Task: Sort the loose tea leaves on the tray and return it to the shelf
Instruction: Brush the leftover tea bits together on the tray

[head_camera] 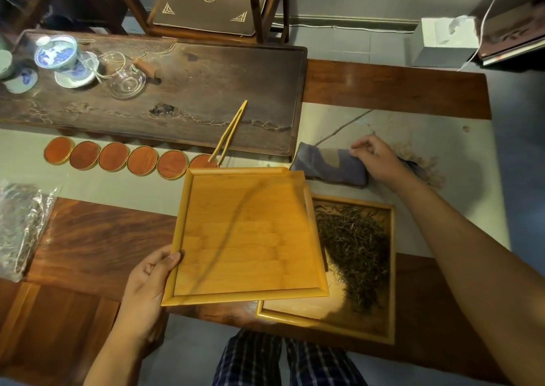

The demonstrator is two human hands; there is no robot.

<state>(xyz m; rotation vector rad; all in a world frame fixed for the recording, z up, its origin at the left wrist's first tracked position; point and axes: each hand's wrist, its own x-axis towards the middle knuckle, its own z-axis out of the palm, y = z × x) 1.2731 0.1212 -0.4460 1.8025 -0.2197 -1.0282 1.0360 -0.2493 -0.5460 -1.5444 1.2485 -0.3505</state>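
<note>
My left hand (147, 285) grips the near-left edge of an empty light bamboo tray (247, 235), held above the table. This tray partly covers a second bamboo tray (390, 267) at the right, which holds a dark heap of loose tea leaves (354, 250). My right hand (376, 157) rests farther back on a blue-grey cloth pouch (327, 165), fingers curled on its top edge. Bamboo tweezers (228, 133) lean on the dark tea board's front edge, behind the empty tray.
A dark carved tea board (206, 90) carries a blue-white lidded cup (57, 52) and a glass pitcher (128, 80). Several round wooden coasters (113, 157) line its front. A clear bag of tea (20, 226) lies far left. A chair (212, 2) stands behind.
</note>
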